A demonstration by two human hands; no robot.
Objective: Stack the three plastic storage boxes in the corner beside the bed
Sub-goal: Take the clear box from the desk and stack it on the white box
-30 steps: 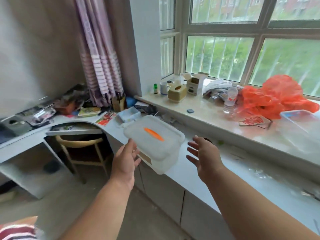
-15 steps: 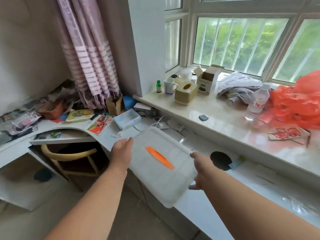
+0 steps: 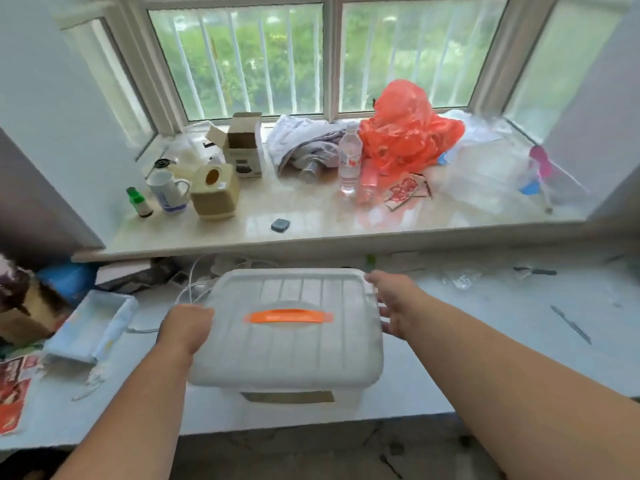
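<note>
A translucent white plastic storage box (image 3: 287, 351) with a ribbed lid and an orange handle (image 3: 288, 316) is level in front of me, over the white counter (image 3: 485, 341). My left hand (image 3: 185, 329) grips its left edge. On the right edge sits my right hand (image 3: 393, 304), its fingers curled around the lid's far corner. A second clear plastic box (image 3: 485, 174) stands on the right part of the windowsill. A third box is not in view.
The marble windowsill (image 3: 311, 223) holds a mug (image 3: 168, 190), a beige tissue holder (image 3: 214, 190), an open carton (image 3: 242, 147), cloth, a water bottle (image 3: 349, 157) and an orange bag (image 3: 408, 129). A small light blue box (image 3: 91, 325) and papers lie on the counter's left side.
My view has swung right to face the window. The box has turned from tilted to level and square to me, and my right hand has closed onto its right edge.
</note>
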